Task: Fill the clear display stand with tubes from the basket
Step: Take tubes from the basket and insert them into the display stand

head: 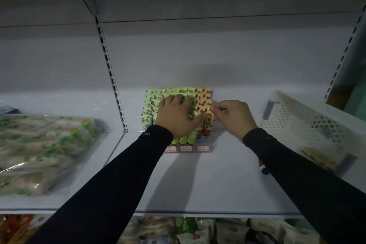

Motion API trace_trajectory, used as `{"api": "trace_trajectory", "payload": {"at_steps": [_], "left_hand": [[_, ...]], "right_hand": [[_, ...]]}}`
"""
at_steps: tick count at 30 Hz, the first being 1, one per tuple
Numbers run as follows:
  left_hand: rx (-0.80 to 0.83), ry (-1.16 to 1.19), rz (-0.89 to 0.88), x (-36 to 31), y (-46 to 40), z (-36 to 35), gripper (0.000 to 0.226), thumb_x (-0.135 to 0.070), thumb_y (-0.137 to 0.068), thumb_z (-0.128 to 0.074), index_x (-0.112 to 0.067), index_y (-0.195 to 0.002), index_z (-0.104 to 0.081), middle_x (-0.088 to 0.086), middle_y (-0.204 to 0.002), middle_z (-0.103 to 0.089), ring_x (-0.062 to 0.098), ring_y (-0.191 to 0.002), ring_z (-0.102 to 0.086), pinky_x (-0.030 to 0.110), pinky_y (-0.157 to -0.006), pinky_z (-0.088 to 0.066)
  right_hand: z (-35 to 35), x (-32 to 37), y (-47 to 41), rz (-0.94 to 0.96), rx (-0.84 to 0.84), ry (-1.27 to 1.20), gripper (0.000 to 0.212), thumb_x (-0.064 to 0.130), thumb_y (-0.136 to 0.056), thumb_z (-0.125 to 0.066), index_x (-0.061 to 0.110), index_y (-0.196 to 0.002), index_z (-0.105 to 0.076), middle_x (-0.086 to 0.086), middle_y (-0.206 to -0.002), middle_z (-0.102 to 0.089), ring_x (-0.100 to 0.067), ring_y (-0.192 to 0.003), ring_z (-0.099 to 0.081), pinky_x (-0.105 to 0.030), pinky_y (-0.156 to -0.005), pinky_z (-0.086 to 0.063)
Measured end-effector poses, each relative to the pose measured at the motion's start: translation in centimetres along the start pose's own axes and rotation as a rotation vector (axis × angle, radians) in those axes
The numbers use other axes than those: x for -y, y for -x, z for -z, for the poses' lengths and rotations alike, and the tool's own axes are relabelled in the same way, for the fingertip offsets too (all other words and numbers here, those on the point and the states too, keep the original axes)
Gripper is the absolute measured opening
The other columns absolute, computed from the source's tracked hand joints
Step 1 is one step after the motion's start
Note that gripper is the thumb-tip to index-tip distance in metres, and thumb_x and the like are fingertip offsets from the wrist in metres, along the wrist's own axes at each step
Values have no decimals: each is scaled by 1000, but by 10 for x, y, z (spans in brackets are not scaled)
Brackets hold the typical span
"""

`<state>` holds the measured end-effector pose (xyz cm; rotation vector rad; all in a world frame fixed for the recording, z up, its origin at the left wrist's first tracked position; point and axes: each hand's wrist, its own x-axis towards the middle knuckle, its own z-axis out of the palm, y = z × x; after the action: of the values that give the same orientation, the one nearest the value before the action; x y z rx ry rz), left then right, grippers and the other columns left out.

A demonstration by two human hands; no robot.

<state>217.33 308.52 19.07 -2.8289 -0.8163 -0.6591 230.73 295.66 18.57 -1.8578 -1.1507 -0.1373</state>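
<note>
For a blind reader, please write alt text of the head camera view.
Two hands work at a clear display stand full of tubes: left hand rests on them, right hand pinches one. A white basket stands right.

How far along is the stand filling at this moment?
Mostly done: the stand holds packed rows of green and orange tubes. In hand: the left hand rests on the green rows while the right hand pinches an orange tube at the right column. Left: one tube lies on the shelf; the basket holds little that shows.
</note>
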Motion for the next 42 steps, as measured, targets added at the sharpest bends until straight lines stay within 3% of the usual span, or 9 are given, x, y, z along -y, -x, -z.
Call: {"api": "trace_trajectory", "payload": {"at_steps": [2, 6, 13, 17, 22, 31, 37, 42], "left_hand": [[-11, -8, 13, -3, -1, -1, 82, -79, -85, -29, -23, -143, -41, 10, -143, -45, 32, -135, -35, 48, -112, -23], [-18, -35, 18, -3, -3, -4, 83, -79, -83, -30, -22, -141, -42, 8, -138, -49, 31, -130, -39, 48, -110, -27], [-43, -5, 16, -4, -4, -5, 73, -70, -88, -37, -20, -141, -42, 8, -139, -48, 30, -131, -38, 46, -111, -26], [-37, -1, -29, 2, -2, -5, 70, -65, -93, -33, -21, -146, -37, 9, -148, -40, 30, -138, -32, 46, -115, -21], [-5, -25, -57, 6, 1, -6, 69, -61, -97, -24, -21, -152, -25, 9, -157, -27, 28, -145, -21, 45, -118, -13], [-7, -34, -49, 4, 2, -8, 65, -57, -98, -23, -20, -152, -25, 10, -155, -31, 29, -144, -23, 45, -118, -14], [2, -23, -45, 4, 1, -6, 65, -57, -98, -25, -20, -151, -27, 11, -154, -32, 30, -143, -24, 45, -118, -14], [20, 5, -41, 3, 0, 1, 62, -57, -96, -31, -21, -147, -35, 10, -151, -37, 31, -140, -28, 45, -116, -19]], "right_hand": [[-2, -1, -1, 5, -1, -1, 21, 25, -92, -63, 9, -89, -76, -2, -76, -73, -13, -72, -69, -32, -76, -55], [-2, 1, -4, 22, 25, 67, 22, 25, -94, -61, 9, -87, -75, -2, -75, -72, -13, -73, -68, -19, -72, -48], [-1, 1, -6, 30, 35, 77, 21, 25, -93, -62, 10, -87, -75, -2, -76, -73, -14, -74, -69, -26, -79, -51], [1, 3, -11, 41, 64, 96, 24, 22, -92, -63, 3, -82, -74, -8, -79, -73, -21, -74, -69, -40, -81, -54], [4, 8, -14, 62, 88, 189, 30, 25, -92, -63, 2, -76, -73, -5, -77, -71, -19, -78, -65, -33, -80, -50], [-1, 11, -19, 42, 96, 285, 31, 29, -93, -61, 4, -78, -73, 0, -74, -65, -10, -71, -54, -23, -68, -35], [-2, 9, -19, 51, 100, 245, 31, 28, -92, -62, 0, -81, -72, -12, -79, -70, -25, -77, -64, -36, -76, -51], [-1, 3, -16, -43, 82, 80, 41, 33, -89, -66, -3, -70, -66, -17, -76, -69, -30, -74, -68, -47, -78, -55]]}}
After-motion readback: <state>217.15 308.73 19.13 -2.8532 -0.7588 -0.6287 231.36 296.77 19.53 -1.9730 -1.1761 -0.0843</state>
